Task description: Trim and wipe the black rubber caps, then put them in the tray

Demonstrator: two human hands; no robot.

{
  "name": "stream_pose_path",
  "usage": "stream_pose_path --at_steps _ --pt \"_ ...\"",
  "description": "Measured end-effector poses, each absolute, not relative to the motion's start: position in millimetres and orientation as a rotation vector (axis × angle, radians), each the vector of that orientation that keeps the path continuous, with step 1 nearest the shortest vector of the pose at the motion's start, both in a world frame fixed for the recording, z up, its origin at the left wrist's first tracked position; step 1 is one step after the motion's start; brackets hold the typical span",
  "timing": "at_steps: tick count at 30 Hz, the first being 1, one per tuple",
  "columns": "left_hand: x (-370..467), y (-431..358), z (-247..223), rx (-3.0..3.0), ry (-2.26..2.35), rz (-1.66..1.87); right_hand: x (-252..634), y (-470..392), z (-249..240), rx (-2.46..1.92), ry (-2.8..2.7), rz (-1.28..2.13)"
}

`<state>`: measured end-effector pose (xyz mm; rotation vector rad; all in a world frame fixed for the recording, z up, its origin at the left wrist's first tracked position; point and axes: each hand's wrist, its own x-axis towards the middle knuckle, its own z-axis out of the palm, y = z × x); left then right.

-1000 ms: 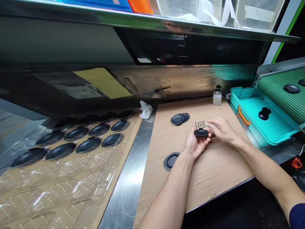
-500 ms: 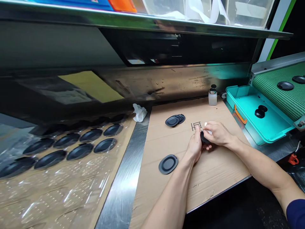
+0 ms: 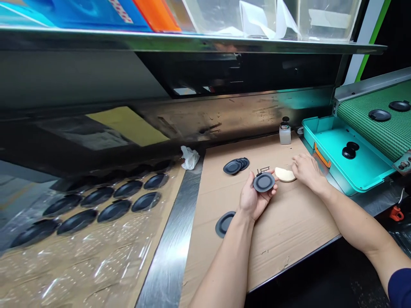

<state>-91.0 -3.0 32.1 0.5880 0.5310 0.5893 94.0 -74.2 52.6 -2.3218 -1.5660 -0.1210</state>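
My left hand [image 3: 255,199] is closed around the edge of a round black plastic lid-like part [image 3: 263,182], its shallow dished face turned up. Just right of it, a cream half-round pad [image 3: 285,174], like a sponge, lies on the cardboard sheet [image 3: 282,239]. My right hand [image 3: 306,170] is beside the pad's right end, fingers loosely apart; whether a fingertip touches the pad I cannot tell. Several similar black parts [image 3: 236,166] overlap further back. Another black part [image 3: 224,223] lies nearer me, half hidden by my left forearm.
A squat bottle [image 3: 285,133] stands at the cardboard's back edge. To the right are a turquoise bin [image 3: 369,171] with small black pieces and a green conveyor belt [image 3: 382,132] carrying black parts. Left is a clear blister tray [image 3: 96,261] holding several black parts. Crumpled white tissue [image 3: 190,157] lies between.
My hands have come apart. My right hand has moved right, and the cream pad now lies in view on the cardboard. My left hand has turned the black part face up.
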Motion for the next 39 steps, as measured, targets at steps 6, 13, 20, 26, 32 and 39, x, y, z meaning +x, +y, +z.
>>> stream_pose_path --at_steps 6,13,20,26,32,39 --pt "-92 4 32 0.492 0.515 0.766 67 -76 37 -2.12 -1.997 -0.146" --pt "-84 9 18 0.454 0.559 0.922 63 -66 24 -1.963 -1.704 -0.032" --pt "-77 3 14 0.412 0.512 0.784 18 -62 11 -1.701 -1.831 -0.103" --pt "-79 4 14 0.388 0.52 0.771 18 -59 12 -1.842 -1.851 -0.178" --pt "-78 5 12 0.405 0.54 0.779 35 -52 16 -2.009 -1.765 -0.133" --pt "-78 6 11 0.456 0.501 0.794 60 -59 18 -1.852 -1.482 0.169"
